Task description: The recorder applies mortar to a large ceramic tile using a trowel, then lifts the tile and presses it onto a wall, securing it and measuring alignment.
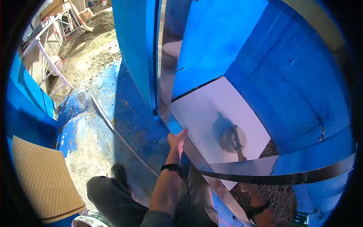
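My left hand (177, 139) reaches forward, fingers together, and rests against a shiny metal strip (166, 75) that runs down the corner of a blue wall (136, 45); a black watch sits on that wrist. My right hand (247, 188) is low on the right, partly hidden behind a curved dark metal band (295, 176). It grips the handle of a long tool (238, 145) whose round head rests on a white floor tile (211, 109) inside the blue niche.
A long metal rule (117, 132) lies diagonally on the paint-splashed gravel floor. A tan mesh-patterned board (41, 178) leans at the left. A white metal frame (49, 53) stands at the top left. My knee in dark trousers (109, 195) is at the bottom.
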Available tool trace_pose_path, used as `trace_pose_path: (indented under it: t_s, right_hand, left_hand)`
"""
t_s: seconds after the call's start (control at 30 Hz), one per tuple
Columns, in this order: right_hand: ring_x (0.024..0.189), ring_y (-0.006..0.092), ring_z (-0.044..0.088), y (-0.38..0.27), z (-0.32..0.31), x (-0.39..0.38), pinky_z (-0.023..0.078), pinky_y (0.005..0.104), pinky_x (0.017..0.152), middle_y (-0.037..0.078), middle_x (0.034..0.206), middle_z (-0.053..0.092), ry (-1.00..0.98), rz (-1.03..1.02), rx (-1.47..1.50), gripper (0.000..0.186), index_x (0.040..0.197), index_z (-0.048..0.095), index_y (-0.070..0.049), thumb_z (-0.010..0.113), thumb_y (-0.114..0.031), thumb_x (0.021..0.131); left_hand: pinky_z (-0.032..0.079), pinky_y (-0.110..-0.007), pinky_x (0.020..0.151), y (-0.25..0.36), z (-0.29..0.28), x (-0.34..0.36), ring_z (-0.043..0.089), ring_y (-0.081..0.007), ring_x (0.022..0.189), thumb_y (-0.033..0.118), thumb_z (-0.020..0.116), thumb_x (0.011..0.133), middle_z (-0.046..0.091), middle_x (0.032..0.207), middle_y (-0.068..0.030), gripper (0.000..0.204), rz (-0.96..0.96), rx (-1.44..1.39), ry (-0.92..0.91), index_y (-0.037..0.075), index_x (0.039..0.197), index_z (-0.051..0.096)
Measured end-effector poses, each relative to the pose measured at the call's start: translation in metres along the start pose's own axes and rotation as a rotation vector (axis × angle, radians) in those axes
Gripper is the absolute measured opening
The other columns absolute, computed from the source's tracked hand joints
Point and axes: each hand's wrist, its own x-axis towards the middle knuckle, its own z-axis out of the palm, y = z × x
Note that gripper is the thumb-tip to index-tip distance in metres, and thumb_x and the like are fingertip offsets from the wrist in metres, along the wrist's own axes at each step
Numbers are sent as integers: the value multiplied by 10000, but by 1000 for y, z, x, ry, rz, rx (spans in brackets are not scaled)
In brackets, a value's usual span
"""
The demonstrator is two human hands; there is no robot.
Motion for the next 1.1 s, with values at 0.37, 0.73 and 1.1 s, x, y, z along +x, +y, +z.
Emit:
trace_pose_path:
  t_s: [0.37,0.73,1.1]
  right_hand:
    - [614,165,564,-145,19,218,484,352,591,88,704,572,183,-238,-155,567,1517,409,-95,564,-124,972]
    - [492,93,522,-196,12,243,440,286,429,-1,671,555,77,-96,262,561,1544,370,-129,519,-155,1004]
    - [476,107,523,-220,-11,263,455,282,416,35,709,567,-203,166,396,536,1523,404,-94,489,-233,1012]
  left_hand:
    - [492,-425,927,-6,-2,10,621,-312,1093,349,921,659,617,1225,-242,905,0,-51,43,-154,1265,475]
    - [501,-453,966,-17,-7,21,580,-354,1227,372,914,652,556,1338,-290,1050,-35,-25,43,-170,1382,389]
    - [483,-464,982,-20,-23,19,589,-354,1196,332,925,657,553,1348,-267,1037,-13,-152,71,-161,1387,377]
